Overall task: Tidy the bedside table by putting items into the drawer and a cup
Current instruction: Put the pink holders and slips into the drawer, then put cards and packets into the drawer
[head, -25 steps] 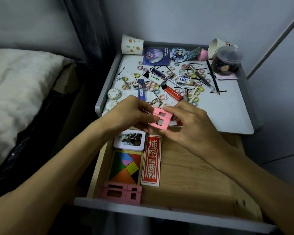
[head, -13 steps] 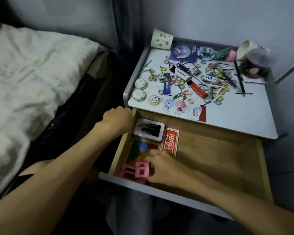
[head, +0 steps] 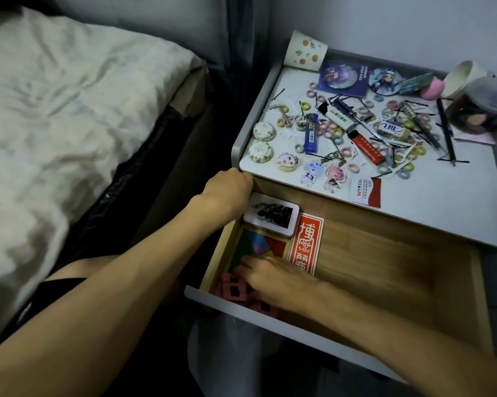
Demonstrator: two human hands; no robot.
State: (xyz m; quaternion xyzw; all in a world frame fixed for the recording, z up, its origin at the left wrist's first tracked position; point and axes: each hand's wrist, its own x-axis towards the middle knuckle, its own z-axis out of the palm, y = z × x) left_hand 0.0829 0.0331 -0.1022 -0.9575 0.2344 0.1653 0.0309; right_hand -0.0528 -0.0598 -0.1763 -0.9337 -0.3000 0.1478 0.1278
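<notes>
Head view: inside the drawer (head: 399, 282), the right hand (head: 273, 279) has come down flat onto the pink blocks (head: 234, 287) at its front-left corner, grip hidden; half a second back it pinched one. Left hand (head: 227, 193) stays curled on the drawer's far-left edge, below the cluttered counter (head: 442, 202).

Pretty dim room, light is falling softly from above onto the white bench top (head: 442, 202) and the bed (head: 55, 110). The gap between them is sinking into near black. The right hand (head: 273, 279) in the drawer (head: 384, 270) is smearing with motion blur. Wide-angle lens is bending the edges.
</notes>
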